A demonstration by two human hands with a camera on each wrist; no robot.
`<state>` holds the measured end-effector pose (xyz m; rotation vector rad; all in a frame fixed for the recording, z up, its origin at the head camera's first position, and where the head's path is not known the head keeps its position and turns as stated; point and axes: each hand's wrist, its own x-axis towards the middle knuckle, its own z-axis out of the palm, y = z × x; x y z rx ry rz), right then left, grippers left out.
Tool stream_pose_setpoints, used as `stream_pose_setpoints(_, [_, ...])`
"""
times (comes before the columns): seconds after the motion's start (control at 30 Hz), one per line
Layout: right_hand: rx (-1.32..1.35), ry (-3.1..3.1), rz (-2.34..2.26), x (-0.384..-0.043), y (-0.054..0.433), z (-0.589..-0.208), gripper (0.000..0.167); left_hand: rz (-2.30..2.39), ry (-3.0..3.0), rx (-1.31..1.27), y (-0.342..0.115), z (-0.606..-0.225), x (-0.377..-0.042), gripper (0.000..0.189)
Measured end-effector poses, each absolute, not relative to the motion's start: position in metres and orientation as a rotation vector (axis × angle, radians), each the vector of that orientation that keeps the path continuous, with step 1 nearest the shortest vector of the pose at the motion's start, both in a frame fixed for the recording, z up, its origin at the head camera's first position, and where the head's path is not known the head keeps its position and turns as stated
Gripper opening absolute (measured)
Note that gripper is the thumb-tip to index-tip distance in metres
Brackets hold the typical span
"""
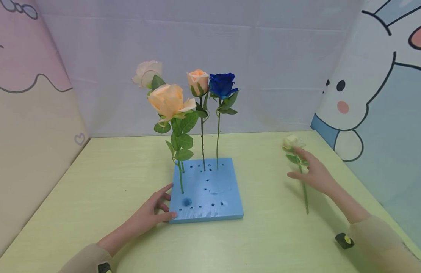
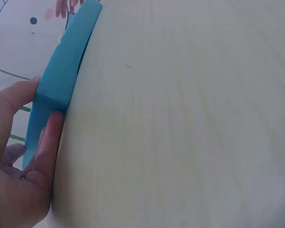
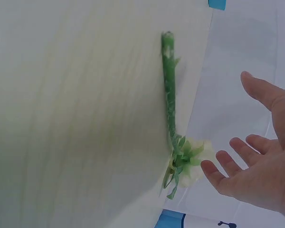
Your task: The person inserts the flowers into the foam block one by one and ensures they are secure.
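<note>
A blue foam board [image 1: 220, 193] with holes lies on the table. Standing in it are a peach rose [image 1: 169, 100], a pale pinkish-white rose [image 1: 149, 73], a smaller peach rosebud [image 1: 198, 81] and a blue rose [image 1: 222, 85]. My left hand [image 1: 154, 208] rests against the board's left edge, thumb touching the near corner, fingers spread along the side. A white rose [image 1: 292, 141] lies on the table at the right, its stem toward me. Over it is my right hand [image 1: 314, 172], fingers parted and loosely bent; in the right wrist view they hold nothing.
The pale wooden table [image 1: 104, 182] meets a light cloth backdrop [image 1: 282, 76] at the back. Cartoon-printed panels [image 1: 398, 151] flank it on both sides. Each sleeve has a small dark device [image 1: 344, 241] near the wrist.
</note>
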<state>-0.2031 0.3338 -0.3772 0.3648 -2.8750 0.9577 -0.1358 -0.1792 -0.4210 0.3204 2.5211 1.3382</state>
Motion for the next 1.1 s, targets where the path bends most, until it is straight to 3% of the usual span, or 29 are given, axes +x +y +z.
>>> stream_pose_setpoints(0.37, [0.306, -3.129, 0.85, -0.204, 0.351, -0.388, 0.106, 1.346, 2.508, 0.319, -0.18, -0.422, -0.137, 0.09])
stream_pose_setpoints(1.1, [0.257, -3.22, 0.743, -0.205, 0.371, -0.402, 0.096, 1.339, 2.511, 0.288, -0.179, -0.423, -0.139, 0.09])
